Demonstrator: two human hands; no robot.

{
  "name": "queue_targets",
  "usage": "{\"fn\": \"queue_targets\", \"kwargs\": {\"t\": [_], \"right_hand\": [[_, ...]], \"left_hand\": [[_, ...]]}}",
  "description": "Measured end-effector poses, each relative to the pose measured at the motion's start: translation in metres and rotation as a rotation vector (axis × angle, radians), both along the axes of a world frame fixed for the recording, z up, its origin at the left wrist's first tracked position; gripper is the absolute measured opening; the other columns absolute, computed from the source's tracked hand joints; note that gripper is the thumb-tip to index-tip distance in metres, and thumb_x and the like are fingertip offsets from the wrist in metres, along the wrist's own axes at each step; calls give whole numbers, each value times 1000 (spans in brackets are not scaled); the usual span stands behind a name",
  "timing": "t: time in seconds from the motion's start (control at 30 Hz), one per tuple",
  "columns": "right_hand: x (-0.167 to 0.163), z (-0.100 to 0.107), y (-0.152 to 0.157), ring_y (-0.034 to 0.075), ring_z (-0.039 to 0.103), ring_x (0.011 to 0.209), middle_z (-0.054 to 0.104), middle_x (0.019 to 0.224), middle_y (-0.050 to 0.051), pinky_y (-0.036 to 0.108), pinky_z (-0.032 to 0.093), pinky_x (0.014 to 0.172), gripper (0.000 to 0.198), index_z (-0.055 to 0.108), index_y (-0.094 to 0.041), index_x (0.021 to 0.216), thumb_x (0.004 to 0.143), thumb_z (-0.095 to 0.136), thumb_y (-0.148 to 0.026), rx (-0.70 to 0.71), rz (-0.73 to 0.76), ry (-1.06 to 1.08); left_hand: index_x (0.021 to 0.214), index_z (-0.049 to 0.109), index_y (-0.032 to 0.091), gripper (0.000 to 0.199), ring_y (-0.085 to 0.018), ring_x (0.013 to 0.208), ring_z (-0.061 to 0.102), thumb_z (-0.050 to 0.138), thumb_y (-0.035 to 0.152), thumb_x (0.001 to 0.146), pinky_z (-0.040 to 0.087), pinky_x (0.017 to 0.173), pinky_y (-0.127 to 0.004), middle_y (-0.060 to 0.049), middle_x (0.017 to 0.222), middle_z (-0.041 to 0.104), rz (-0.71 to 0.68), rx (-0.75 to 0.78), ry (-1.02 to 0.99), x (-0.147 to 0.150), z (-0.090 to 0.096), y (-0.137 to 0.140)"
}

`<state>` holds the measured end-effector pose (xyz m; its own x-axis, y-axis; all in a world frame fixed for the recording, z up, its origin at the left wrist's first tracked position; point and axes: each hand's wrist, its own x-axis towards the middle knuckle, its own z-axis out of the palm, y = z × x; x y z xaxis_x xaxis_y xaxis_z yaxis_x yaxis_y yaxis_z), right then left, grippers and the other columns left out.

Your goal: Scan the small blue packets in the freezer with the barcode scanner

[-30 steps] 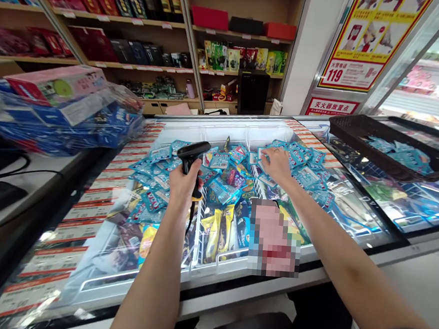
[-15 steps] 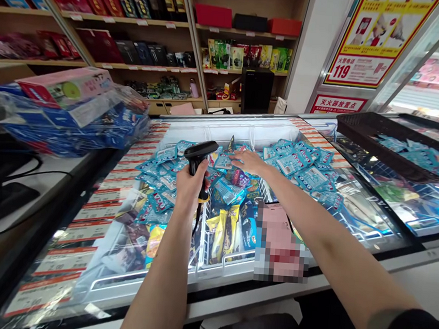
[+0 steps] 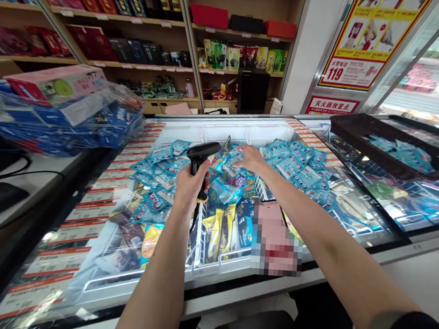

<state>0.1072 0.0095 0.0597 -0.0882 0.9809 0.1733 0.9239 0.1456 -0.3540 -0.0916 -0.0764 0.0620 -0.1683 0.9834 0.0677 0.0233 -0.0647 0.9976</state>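
Note:
My left hand [image 3: 188, 183] is closed round the handle of a black barcode scanner [image 3: 204, 153], its head upright over the packets. To its right my right hand [image 3: 252, 159] reaches over the middle of the freezer. Thumb and fingers are bent at the edge of a small blue packet [image 3: 230, 164], which they seem to grip; part of the grasp is hidden. Similar blue packets lie in a left pile [image 3: 158, 180] and a right pile [image 3: 298, 165]. Below the hands, yellow-wrapped ice creams [image 3: 215, 232] lie in a wire basket.
A phone [image 3: 275, 233], partly blurred out, lies on the freezer's front edge. At right a dark basket [image 3: 357, 136] holds more blue packets. Plastic-wrapped boxes [image 3: 68, 119] sit at the left. Price labels [image 3: 66, 251] line the glass. Stocked shelves [image 3: 132, 20] stand behind.
My right hand has shifted a little to the right and its fingers have bent more; the blue packet beside it has shifted too. My left hand keeps the scanner almost in place.

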Motion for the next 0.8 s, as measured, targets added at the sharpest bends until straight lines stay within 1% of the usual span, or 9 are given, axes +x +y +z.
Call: {"fn": "queue_targets", "kwargs": {"t": [0.07,0.13,0.2,0.3,0.4,0.53,0.63,0.8], "right_hand": [[12,2,-4,26,62,99,67,104,12,33,46,85,40,65,-13,103,73,77,-37,31,-32,58],[31,4,-11,22,63,89,68,90,7,32,46,81,20,67,-15,92,79,68,-30,91,-46,133],[54,5,-22,20,62,80,67,82,5,31,46,77,15,66,-15,88,81,63,-28,171,-107,236],[90,2,-41,21,62,76,66,78,5,34,48,74,19,64,-16,94,85,56,-31,328,-204,403],[115,-9,-59,24,63,72,63,70,4,38,49,72,26,63,-18,97,88,52,-39,396,-271,501],[124,-22,-69,26,64,66,63,65,4,42,50,71,32,62,-19,102,89,51,-46,344,-288,579],[122,-26,-68,27,64,66,63,64,4,44,51,72,34,61,-18,103,88,52,-48,309,-267,616],[120,-24,-68,27,63,63,60,59,4,44,51,67,40,62,-19,97,86,52,-56,317,-236,662]], "left_hand": [[73,56,17,39,-9,39,49,72,52,69,36,35,-23,0,61,58,-33,-4,-13,2,1,-1],[75,55,17,39,-9,40,49,73,51,69,36,36,-23,1,62,58,-71,-17,-16,5,3,-2],[74,55,17,40,-9,40,49,72,52,70,35,36,-22,0,62,58,-111,-29,3,7,4,-4],[74,55,17,39,-9,40,49,70,53,72,33,36,-22,-1,64,60,-191,-39,66,11,5,-6],[75,55,17,37,-9,40,49,69,51,73,33,37,-22,-1,63,60,-294,-50,128,16,5,-9],[76,55,17,36,-10,40,49,66,52,77,32,40,-22,0,57,57,-426,-51,238,24,5,-15],[77,54,18,37,-10,41,48,63,53,80,32,42,-23,1,51,54,-501,-43,324,28,6,-19],[77,54,19,37,-10,42,48,60,55,81,32,44,-23,2,49,54,-531,-54,400,30,6,-20]]}}
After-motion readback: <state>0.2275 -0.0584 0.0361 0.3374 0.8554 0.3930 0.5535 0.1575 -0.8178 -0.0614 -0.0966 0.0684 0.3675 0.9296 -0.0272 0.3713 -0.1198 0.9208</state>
